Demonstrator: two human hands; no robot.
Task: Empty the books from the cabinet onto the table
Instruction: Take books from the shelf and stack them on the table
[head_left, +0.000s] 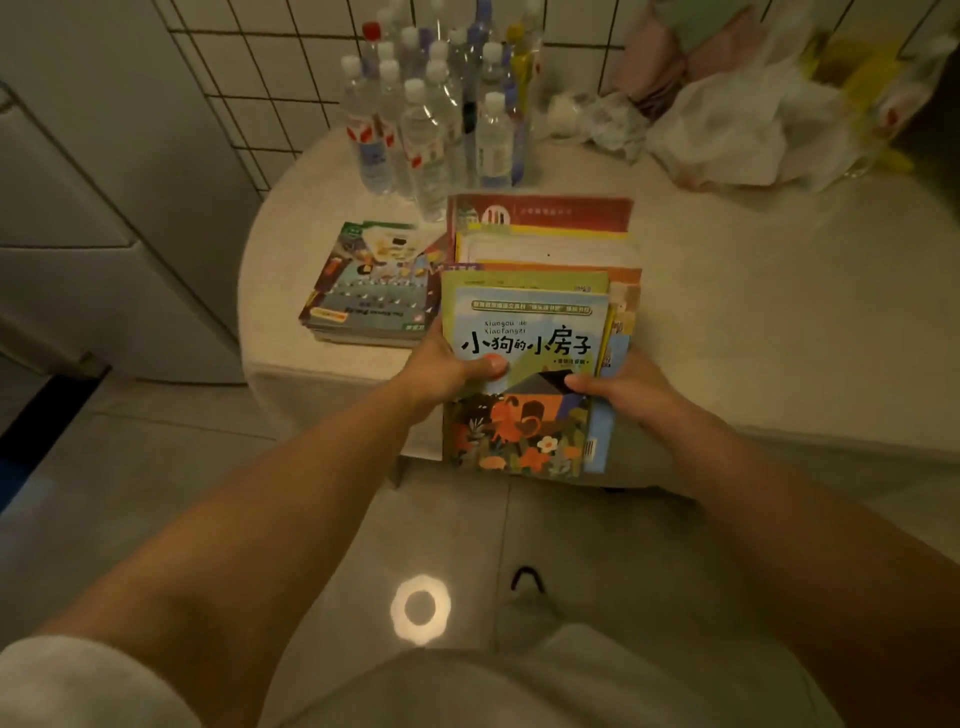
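I hold a stack of thin picture books (524, 332) over the front edge of a round white table (727, 291). The top book has a blue-green cover with large black characters and orange flowers. My left hand (447, 369) grips the stack's left edge with the thumb on the cover. On the right edge, my right hand (623, 387) grips the same stack. The far end of the stack lies over the tabletop, the near end hangs past the rim. A second, smaller pile of books (369, 291) lies flat on the table to the left. No cabinet is in view.
Several clear plastic water bottles (431, 114) stand at the back of the table. Crumpled plastic bags (753, 119) lie at the back right. A tiled wall (249, 78) rises behind the table, and a white appliance (78, 208) stands to the left.
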